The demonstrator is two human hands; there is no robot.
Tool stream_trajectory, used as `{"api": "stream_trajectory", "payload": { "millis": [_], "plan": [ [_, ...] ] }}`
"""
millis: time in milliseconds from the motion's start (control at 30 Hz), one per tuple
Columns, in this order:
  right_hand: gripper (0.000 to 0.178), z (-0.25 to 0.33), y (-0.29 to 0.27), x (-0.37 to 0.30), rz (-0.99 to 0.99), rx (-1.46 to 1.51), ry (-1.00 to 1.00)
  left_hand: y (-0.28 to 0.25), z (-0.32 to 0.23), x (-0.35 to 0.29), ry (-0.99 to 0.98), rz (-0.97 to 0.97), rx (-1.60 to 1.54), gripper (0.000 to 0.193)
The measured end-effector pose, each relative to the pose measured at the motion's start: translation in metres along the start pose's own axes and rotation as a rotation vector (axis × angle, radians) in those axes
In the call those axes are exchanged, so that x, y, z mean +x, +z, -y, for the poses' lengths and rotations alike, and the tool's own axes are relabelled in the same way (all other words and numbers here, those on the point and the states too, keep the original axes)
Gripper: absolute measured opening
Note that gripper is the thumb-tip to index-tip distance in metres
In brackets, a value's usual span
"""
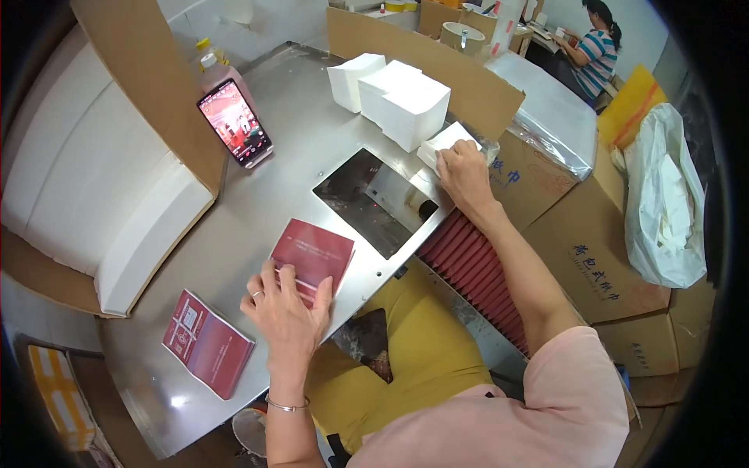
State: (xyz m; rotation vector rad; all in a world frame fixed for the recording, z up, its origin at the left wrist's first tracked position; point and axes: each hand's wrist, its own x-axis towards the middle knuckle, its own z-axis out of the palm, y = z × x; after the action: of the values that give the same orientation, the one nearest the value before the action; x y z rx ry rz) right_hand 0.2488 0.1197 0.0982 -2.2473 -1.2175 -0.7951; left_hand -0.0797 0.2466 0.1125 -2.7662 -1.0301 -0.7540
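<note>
My left hand (289, 312) lies on the near part of a flat red printed packet (320, 249), its fingers spread and thumb apart. The packet rests on the metal table near the front edge. At the far right of the table, my right hand (466, 178) is closed on a small stack of white folded tissues (448, 142); part of the stack is hidden under the fingers. Taller white tissue stacks (409, 105) stand just beyond it. Between my hands is a rectangular opening (374, 204) in the tabletop. A second red packet (209, 343) lies at the near left.
A large carton (156, 101) of white tissue stacks stands at left. A lit phone (234, 125) leans against a bottle (209, 66). Red sleeves (476, 269) sit in a row below my right forearm. Cartons (593, 249) and a white plastic bag (667, 203) fill the right. Another person (597, 51) sits behind.
</note>
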Motion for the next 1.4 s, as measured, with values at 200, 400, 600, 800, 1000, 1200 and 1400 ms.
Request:
{"api": "stream_trajectory", "payload": {
  "millis": [200, 400, 600, 800, 1000, 1200, 1400],
  "plan": [
    [0.017, -0.006, -0.005, 0.003, 0.049, 0.106, 0.024, 0.009, -0.009, -0.004, 0.064, 0.059, -0.118, 0.046],
    [0.024, -0.017, 0.0, -0.001, -0.097, 0.076, -0.082, 0.008, -0.011, -0.003, 0.077, 0.039, -0.175, 0.039],
    [0.042, 0.084, -0.02, -0.035, -0.005, 0.413, -0.564, -0.007, -0.016, -0.012, 0.188, 0.148, -0.46, 0.048],
    [0.023, 0.165, -0.002, -0.052, 0.275, 0.19, -0.688, -0.016, -0.015, -0.011, 0.143, 0.135, -0.43, 0.082],
    [0.024, 0.135, 0.044, -0.008, 0.47, 0.425, -0.148, -0.031, 0.008, -0.021, 0.086, 0.233, -0.37, 0.074],
    [0.011, 0.096, 0.015, -0.012, 0.713, 0.123, -0.11, -0.044, 0.022, -0.037, 0.108, -0.089, -0.35, 0.02],
    [0.019, 0.003, -0.008, -0.008, 0.072, -0.293, -0.013, -0.064, 0.119, -0.08, -0.413, 0.046, 0.149, 0.031]
  ]
}}
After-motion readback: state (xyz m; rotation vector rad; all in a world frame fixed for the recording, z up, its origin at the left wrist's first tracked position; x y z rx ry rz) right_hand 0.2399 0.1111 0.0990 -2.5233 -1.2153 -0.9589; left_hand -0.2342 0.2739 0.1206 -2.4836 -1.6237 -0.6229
